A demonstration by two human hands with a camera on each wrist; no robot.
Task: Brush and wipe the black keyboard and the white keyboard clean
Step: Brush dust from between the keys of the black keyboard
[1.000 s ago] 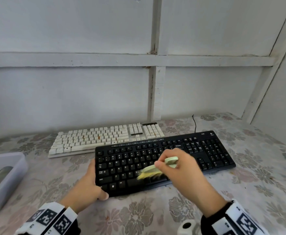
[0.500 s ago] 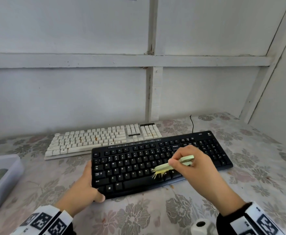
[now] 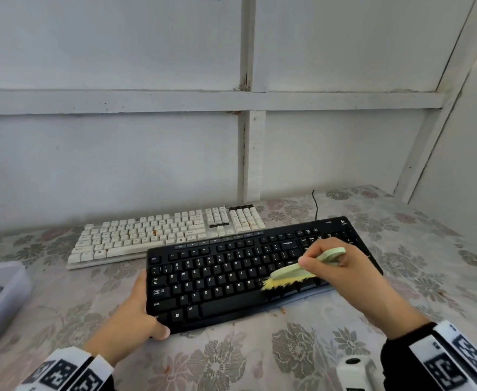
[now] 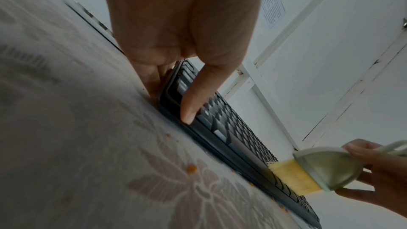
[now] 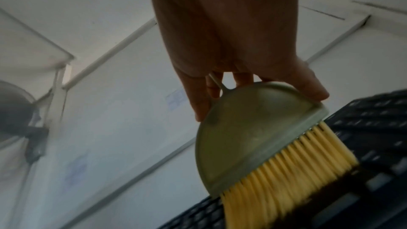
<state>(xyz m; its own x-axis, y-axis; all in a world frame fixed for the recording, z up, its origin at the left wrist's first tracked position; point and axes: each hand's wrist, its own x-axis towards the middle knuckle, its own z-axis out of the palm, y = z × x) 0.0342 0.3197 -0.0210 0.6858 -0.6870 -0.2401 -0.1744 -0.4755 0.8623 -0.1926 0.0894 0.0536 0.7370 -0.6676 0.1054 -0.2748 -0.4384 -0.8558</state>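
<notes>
White panelled wall backs a floral tablecloth (image 3: pixel 259 356). From the head view, the right hand (image 3: pixel 353 275) pinches a brush (image 3: pixel 296 273) whose bristles meet the black keyboard (image 3: pixel 231 277) just below its grip; the left hand (image 3: pixel 135 311) clamps the keyboard's end. The white keyboard (image 3: pixel 158 235) lies beyond, untouched. Short, light strokes toward the near edge would do best. Only the left wrist view shows orange crumbs (image 4: pixel 191 169) on the cloth; the right wrist view shows the bristles (image 5: pixel 293 171) bending.

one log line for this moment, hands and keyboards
right hand: brushing with brush | left hand: grips black keyboard | white keyboard: untouched
</notes>
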